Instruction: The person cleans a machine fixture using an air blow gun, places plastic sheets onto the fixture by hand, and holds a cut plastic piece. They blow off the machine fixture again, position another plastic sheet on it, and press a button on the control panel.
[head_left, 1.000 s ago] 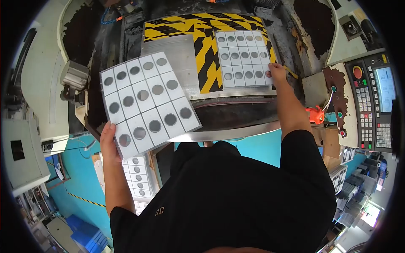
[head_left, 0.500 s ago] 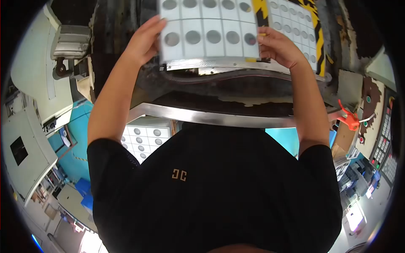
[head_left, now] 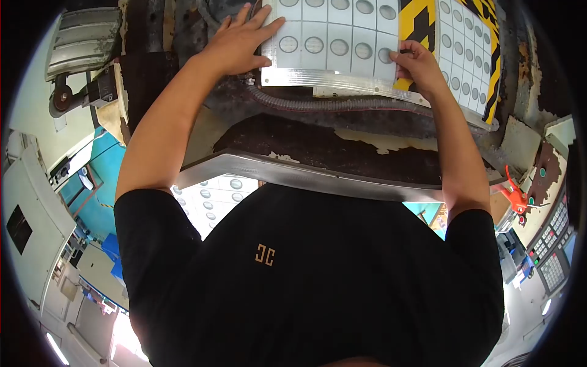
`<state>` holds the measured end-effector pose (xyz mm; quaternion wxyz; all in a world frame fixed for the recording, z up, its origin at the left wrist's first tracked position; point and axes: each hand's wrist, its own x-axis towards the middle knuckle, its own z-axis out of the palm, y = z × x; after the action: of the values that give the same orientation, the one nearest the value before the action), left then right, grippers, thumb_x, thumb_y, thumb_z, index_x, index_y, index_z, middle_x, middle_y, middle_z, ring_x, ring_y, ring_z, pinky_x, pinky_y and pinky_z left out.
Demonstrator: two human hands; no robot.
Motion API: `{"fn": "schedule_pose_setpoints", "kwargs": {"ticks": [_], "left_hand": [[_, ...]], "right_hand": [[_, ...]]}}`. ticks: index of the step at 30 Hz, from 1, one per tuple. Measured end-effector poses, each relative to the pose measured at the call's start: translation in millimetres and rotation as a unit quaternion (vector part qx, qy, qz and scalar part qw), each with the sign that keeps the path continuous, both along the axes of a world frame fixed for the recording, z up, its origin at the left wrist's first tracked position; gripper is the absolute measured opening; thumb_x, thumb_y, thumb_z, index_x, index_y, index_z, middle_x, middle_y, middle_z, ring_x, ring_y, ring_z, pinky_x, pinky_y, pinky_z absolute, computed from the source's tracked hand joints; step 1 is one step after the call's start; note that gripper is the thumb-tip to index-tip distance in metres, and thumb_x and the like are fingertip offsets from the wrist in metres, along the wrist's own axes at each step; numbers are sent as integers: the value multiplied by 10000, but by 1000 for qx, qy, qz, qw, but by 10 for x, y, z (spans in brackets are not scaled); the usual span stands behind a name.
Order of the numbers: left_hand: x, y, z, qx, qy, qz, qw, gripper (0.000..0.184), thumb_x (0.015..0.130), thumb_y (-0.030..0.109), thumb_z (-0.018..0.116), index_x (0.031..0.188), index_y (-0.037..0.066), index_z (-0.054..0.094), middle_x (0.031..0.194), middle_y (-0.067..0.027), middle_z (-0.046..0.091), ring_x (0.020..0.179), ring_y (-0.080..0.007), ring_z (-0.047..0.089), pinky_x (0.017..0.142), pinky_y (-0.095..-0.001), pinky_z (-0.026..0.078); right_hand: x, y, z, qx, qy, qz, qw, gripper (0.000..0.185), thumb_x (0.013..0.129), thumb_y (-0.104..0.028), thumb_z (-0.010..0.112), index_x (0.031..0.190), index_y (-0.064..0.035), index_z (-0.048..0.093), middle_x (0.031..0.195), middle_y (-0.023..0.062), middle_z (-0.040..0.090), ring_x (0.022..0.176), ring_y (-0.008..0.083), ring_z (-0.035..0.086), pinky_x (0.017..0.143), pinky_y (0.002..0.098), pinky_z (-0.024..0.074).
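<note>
Our right hand [head_left: 422, 70] is pinching the white sheet [head_left: 339, 27] at top centre by its right edge — our left hand [head_left: 237, 43], spread open, is touching its left edge. Beyond striped tape [head_left: 417, 24], a second sheet [head_left: 466, 52] is lying upper right; a hose [head_left: 342, 106] and metal rim [head_left: 318, 175] are running between us and them.

White gridded sheet [head_left: 333, 27], 12 o'clock: far edge cut off by frame. Second gridded sheet [head_left: 462, 56], 2 o'clock: far-left corner cropped. Lower gridded sheets [head_left: 222, 194], 9 o'clock: partly hidden behind black shirt [head_left: 318, 269]. Keypad [head_left: 553, 272], 4 o'clock: legends too small to read. Right hand [head_left: 420, 68], between 1 and 2: some fingertips hidden.
</note>
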<state>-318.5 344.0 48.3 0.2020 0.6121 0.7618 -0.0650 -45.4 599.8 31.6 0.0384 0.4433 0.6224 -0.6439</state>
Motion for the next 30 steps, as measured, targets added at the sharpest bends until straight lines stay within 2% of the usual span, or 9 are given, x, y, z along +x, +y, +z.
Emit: {"fn": "schedule_pose_setpoints", "kwargs": {"ticks": [2,5,8,23,26,30], "left_hand": [[-8,124,270,-55,-59,-7,997,888,739,315,723,1470,147,248,1541,-170,138,1404,-431,111,1131,-522,136],[45,116,393,-38,-69,0,997,875,748,299,716,1469,138,247,1540,-170,142,1404,-430,110,1127,-525,149],[27,145,306,-70,-54,4,996,868,753,293,711,1469,136,246,1540,-170,142,1406,-429,106,1124,-527,157],[21,163,320,-88,-79,25,993,873,764,257,701,1481,144,215,1549,-169,105,1418,-403,83,1128,-521,144],[20,158,315,-88,-85,29,992,867,768,252,697,1481,144,215,1549,-167,105,1419,-399,81,1128,-519,145],[29,168,328,-90,-86,32,992,863,770,247,693,1480,139,214,1549,-169,104,1421,-391,88,1128,-520,148]], "right_hand": [[3,23,-16,7,-6,9,1000,241,835,-150,704,1022,-52,588,793,-2,635,649,51,563,602,187,475],[1,7,-6,24,-9,7,1000,259,831,-160,713,1028,-49,589,774,-10,627,641,47,557,603,184,473],[15,22,-50,30,-9,12,999,264,827,-167,720,1024,-47,591,760,-16,619,629,43,547,603,181,470],[-3,-12,-33,44,-16,8,999,260,821,-172,730,1005,-48,595,709,-24,600,582,41,528,564,178,462],[10,-8,-40,46,-22,20,999,223,836,-191,709,997,-86,596,709,-52,585,616,28,534,607,176,455],[-4,-18,-16,43,-19,22,999,215,836,-187,708,987,-87,592,705,-53,581,618,28,534,606,175,454]]}}
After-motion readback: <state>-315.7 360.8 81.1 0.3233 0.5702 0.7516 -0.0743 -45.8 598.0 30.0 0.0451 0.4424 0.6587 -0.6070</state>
